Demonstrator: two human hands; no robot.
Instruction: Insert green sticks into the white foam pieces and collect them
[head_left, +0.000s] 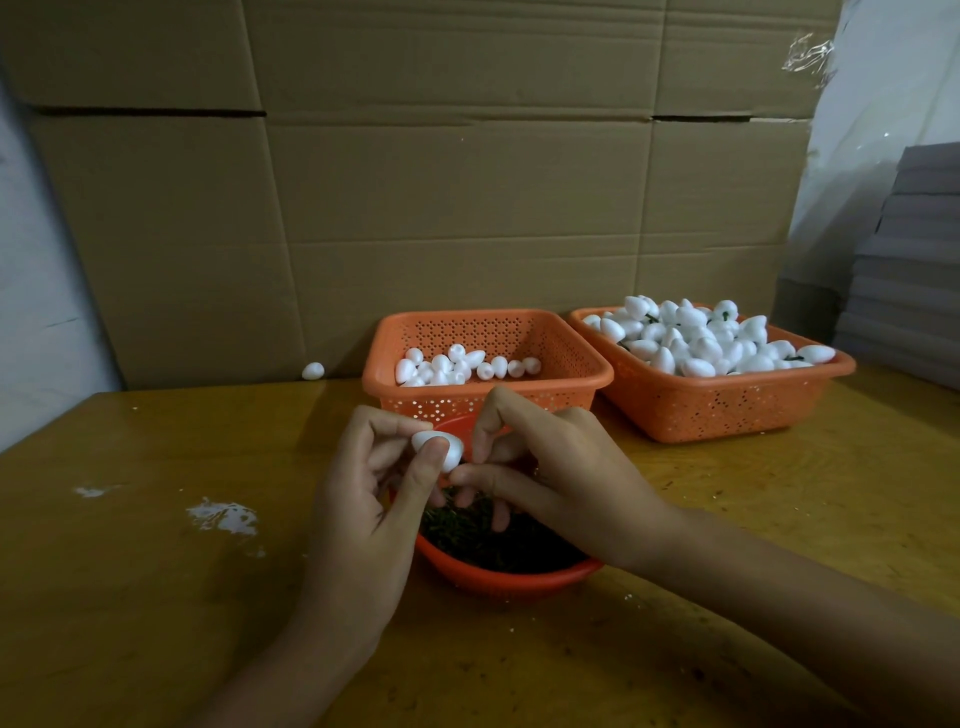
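Observation:
My left hand (371, 499) pinches a white egg-shaped foam piece (440, 448) between thumb and fingers, above the near orange bowl (511, 577). Dark green sticks (493, 538) fill that bowl. My right hand (550, 467) has its curled fingertips right against the foam piece; whether a stick sits between them is hidden. Behind the hands, an orange basket (582, 358) holds several plain foam pieces (462, 364). A second orange basket (727, 402) to the right is heaped with foam pieces that have green sticks in them (706, 338).
The wooden table (156, 597) carries white crumbs and smears (226, 517) on its left half. One loose foam piece (312, 370) lies by the cardboard wall (441, 208) at the back. Stacked grey sheets (914, 270) stand at the far right.

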